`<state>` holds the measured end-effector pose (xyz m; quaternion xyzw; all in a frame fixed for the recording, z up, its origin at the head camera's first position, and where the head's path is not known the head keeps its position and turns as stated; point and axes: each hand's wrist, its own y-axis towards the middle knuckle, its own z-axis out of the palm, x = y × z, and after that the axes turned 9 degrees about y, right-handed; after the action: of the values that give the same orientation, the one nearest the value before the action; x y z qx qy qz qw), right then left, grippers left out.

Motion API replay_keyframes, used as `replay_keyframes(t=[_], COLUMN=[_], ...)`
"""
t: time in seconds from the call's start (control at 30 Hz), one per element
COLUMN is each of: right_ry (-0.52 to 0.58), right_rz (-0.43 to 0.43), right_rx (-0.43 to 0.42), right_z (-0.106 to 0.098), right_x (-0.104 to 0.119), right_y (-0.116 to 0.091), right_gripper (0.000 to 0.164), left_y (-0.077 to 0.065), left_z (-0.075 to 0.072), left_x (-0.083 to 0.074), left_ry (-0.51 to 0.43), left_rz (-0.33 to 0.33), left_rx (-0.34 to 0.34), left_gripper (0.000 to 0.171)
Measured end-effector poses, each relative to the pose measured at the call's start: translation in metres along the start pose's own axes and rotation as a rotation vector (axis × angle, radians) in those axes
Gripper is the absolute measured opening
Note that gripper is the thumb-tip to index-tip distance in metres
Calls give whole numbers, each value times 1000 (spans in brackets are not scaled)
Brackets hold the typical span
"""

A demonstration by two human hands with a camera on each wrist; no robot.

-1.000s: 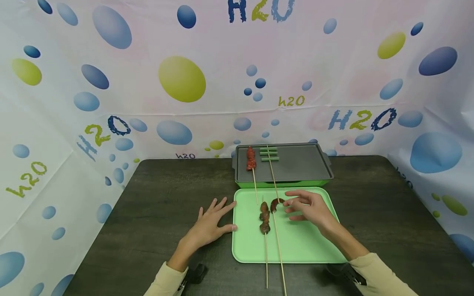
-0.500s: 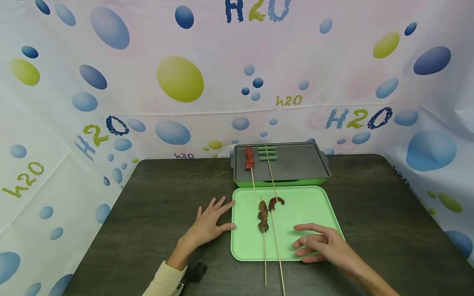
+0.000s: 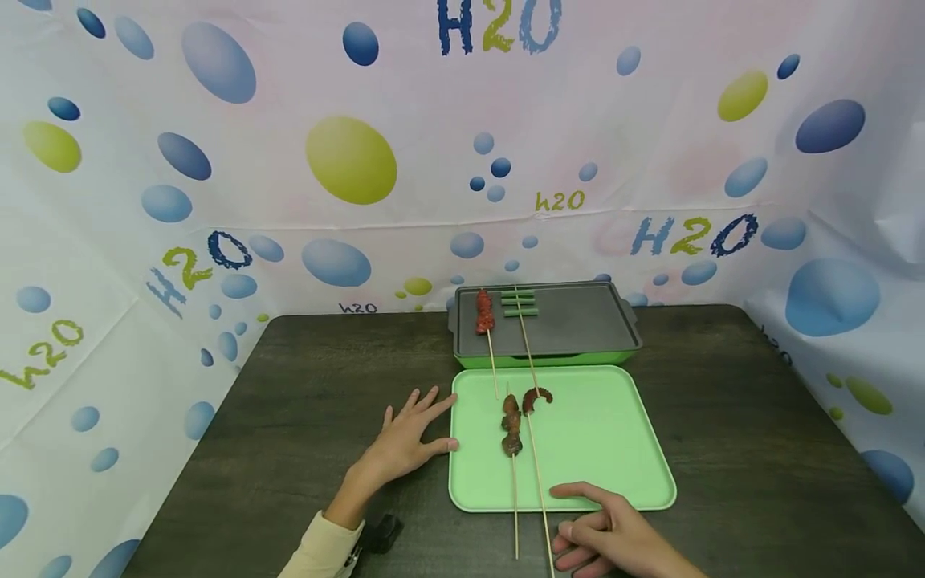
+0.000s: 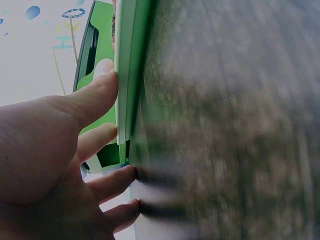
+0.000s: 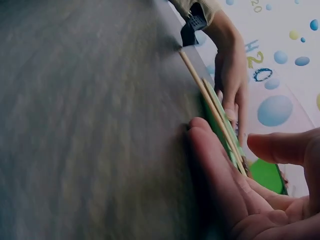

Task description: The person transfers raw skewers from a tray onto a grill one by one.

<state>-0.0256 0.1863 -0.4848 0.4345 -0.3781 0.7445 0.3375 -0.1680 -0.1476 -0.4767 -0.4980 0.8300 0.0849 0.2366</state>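
A light green tray [image 3: 614, 441] lies on the dark table. Spread on its left rim is my left hand [image 3: 401, 445], thumb and forefinger touching the edge; the left wrist view shows the thumb against the tray wall [image 4: 132, 75]. Two skewers lie on the tray with sticks jutting over the front edge: one with brown chunks [image 3: 511, 425], one with a curled dark-red piece like a shrimp [image 3: 530, 400]. Beside the latter's stick [image 3: 538, 474] is my right hand [image 3: 614, 534], fingers loosely bent. In the right wrist view its thumb stands apart from the fingers, pinching nothing.
Behind the tray stands a green grill with a grey plate [image 3: 578, 317]. On it lie a red meat skewer [image 3: 485, 313] and a skewer of green pieces [image 3: 519, 299], their sticks reaching over the tray. A bubble-patterned sheet [image 3: 433, 160] hangs behind the table.
My right hand has drawn back from beside the curled piece, across the tray, to the lower part of that skewer's stick at the front. My left hand has stayed on the rim.
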Motion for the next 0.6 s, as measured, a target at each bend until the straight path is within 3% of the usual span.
replay_keyframes(t=[0.23,0.6], right_ry=[105,140], right_rz=[9,-11], right_rx=[-9,-24], right_z=[9,8], right_x=[-8,-12], right_y=[8,6], right_gripper=[57,58], left_y=[0,0], left_z=[1,1], left_x=[0,0], left_ry=[-4,-5], left_rz=[3,3], left_rx=[-2,-8], left_gripper=[74,73])
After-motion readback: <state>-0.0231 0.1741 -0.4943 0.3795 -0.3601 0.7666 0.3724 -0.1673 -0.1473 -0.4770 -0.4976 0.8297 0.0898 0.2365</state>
